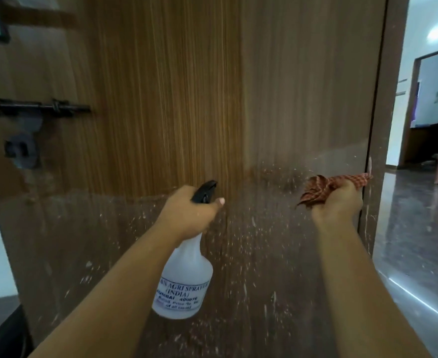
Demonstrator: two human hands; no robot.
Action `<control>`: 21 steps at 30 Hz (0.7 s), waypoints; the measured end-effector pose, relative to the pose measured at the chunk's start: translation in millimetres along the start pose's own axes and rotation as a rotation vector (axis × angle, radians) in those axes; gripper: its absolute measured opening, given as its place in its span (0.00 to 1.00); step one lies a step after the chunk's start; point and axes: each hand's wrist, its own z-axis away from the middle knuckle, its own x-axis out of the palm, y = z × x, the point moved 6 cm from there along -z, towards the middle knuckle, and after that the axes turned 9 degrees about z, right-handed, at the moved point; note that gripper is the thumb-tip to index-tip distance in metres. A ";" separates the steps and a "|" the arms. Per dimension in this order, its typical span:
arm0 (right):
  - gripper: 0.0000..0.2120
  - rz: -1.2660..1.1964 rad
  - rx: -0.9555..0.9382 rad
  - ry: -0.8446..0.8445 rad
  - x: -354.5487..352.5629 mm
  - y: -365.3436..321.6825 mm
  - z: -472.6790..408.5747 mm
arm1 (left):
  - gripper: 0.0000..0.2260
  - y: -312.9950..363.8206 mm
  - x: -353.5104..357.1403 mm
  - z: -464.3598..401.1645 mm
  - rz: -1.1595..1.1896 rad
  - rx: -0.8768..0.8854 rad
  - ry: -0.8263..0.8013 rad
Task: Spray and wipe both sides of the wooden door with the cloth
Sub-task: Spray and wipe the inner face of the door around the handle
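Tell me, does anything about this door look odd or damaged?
Yes. The lower half of the wooden door is darker than the top and covered with pale specks and streaks, thickest in front of the spray bottle and the cloth. Whether they are droplets, paint or scuffs cannot be told. The latch looks intact.

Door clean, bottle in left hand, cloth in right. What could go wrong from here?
1. The cloth is bunched tight in the right hand, so it would likely meet the wooden door with little area and leave streaks.
2. The spray bottle in the left hand points at the lower panel; spray may miss the upper part.
3. Spray drifting left may wet the latch bolt.
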 end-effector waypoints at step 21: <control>0.27 1.327 -0.741 -0.160 47.0 5.8 -100.4 | 0.12 65.2 36.7 -66.1 0.101 0.168 -0.053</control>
